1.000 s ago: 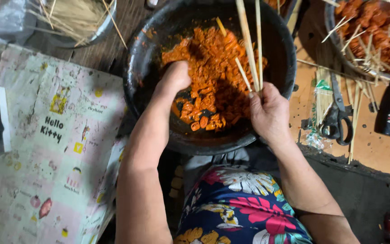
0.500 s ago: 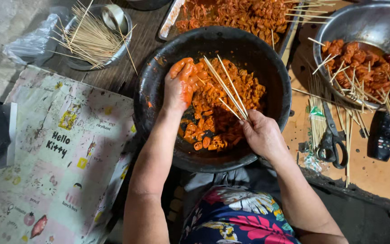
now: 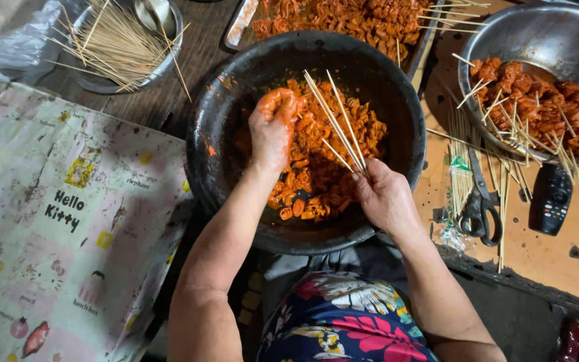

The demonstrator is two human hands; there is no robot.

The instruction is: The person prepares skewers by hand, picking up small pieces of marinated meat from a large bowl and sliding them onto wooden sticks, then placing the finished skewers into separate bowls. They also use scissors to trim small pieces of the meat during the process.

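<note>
A large black bowl (image 3: 222, 100) sits in front of me, holding orange marinated meat pieces (image 3: 319, 174). My left hand (image 3: 273, 131), smeared orange, is down in the meat with its fingers curled around a piece. My right hand (image 3: 384, 198) rests at the bowl's near right rim and grips a bundle of thin bamboo skewers (image 3: 338, 124) that slant up and left over the meat.
A metal bowl of loose skewers (image 3: 118, 47) stands at the back left. A tray of meat (image 3: 356, 20) lies behind the black bowl. To the right are a steel bowl of skewered meat (image 3: 537, 94), scissors (image 3: 480, 201), a remote control (image 3: 549, 199). A printed paper sheet (image 3: 61, 221) lies to the left.
My left hand has lifted out of the meat toward the far left of the bowl, closing on a piece. The skewers in my right hand have tilted from upright to slanting left.
</note>
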